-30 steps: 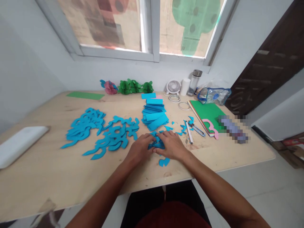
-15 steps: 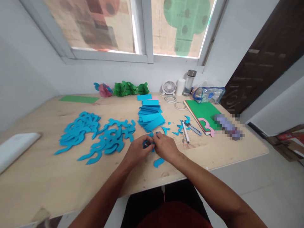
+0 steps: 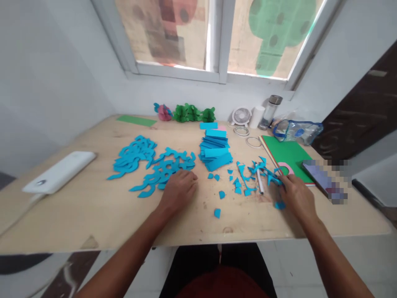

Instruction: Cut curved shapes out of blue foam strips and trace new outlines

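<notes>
My left hand [image 3: 181, 188] rests palm down on the table, its fingers loosely curved and lying at the right edge of a pile of wavy blue paper cut-outs [image 3: 167, 167]. No held thing shows in it. Over on the right, my right hand [image 3: 296, 196] has its fingers closed beside blue paper scraps [image 3: 242, 178] and the lower edge of green paper sheets [image 3: 285, 151]. A thin greyish edge shows at its fingertips; what they grip I cannot make out. A white pen [image 3: 259, 182] lies among the scraps, left of this hand.
Folded blue paper strips [image 3: 215, 151] are stacked mid-table. Another cut-out pile [image 3: 133, 157] lies left, near a white device [image 3: 60, 171] with a cable. Along the wall stand paper figures [image 3: 189, 112], a fan [image 3: 241, 116], a bottle [image 3: 269, 112] and a clear pouch [image 3: 297, 131]. A phone [image 3: 324, 180] lies right.
My hands, together over a small blue paper piece before, are now apart: the left by the cut-outs, the right by the green sheets. More blue scraps lie around the pen. The view has shifted left.
</notes>
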A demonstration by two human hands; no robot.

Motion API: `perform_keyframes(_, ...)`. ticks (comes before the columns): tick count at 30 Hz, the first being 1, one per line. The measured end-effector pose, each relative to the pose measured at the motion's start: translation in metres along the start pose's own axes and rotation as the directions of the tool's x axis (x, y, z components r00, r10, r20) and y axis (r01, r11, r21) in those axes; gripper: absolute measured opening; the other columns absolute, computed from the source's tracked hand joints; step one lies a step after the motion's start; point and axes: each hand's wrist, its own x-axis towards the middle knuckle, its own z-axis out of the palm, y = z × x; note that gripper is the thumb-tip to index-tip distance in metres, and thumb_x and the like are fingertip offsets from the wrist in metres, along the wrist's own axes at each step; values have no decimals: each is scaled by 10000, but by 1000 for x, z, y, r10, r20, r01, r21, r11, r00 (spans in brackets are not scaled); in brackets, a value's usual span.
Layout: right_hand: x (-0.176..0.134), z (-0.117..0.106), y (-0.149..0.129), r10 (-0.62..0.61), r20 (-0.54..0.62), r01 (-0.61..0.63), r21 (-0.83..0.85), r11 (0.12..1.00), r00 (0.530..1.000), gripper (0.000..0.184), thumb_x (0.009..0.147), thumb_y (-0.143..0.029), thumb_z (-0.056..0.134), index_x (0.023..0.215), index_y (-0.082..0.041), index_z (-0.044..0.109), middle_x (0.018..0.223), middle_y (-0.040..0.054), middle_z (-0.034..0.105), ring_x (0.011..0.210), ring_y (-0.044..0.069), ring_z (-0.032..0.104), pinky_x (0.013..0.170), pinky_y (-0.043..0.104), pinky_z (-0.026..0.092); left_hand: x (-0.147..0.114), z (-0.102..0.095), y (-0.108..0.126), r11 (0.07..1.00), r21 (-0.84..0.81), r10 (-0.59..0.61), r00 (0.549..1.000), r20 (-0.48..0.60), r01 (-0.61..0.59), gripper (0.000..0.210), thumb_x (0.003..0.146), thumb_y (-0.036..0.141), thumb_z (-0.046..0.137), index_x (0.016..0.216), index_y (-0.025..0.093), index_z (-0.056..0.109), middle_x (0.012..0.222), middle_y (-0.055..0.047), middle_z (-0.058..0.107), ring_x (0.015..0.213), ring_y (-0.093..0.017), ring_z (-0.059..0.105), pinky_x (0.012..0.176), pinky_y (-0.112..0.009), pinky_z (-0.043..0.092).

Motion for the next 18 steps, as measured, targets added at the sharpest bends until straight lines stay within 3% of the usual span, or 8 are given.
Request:
perform_keyframes(4,-8,12,5,-37,-77,37,-2,999,996,299,847,-258,508,1111,-202,637,1122,131,636,1020,313,547,791,435,426,-9,0,-17,983,174,50,999,12,-51,273,859,165,437,990,201,674,1143,-131,676,1137,-324,564,1004,-547,352)
perform_keyframes(8,-4,7,-13,-35,-157,51,99,994,987,366,824,-273,511,1173,-213,603,1243,136,573,1115,330,505,864,483,414,-11,-2,-37,975,212,56,998,31,-61,376,844,94,430,1097,235,671,1250,-133,636,1250,-338,490,1039,-582,301)
perform_keyframes(12,4,-3,-36,-47,-247,102,214,971,968,394,835,-296,512,1215,-209,574,1274,144,544,1185,336,464,917,492,395,-11,-9,-62,976,217,17,999,31,-23,428,814,62,418,1087,256,685,1228,-123,654,1233,-319,513,1045,-586,297)
perform_keyframes(18,8,-7,-80,-92,-268,191,374,908,959,360,863,-247,483,1207,-197,580,1240,144,567,1179,313,473,964,484,374,-15,-20,-85,976,215,-36,998,-52,46,398,819,86,390,1020,237,699,1163,-110,687,1205,-300,531,1030,-534,322)
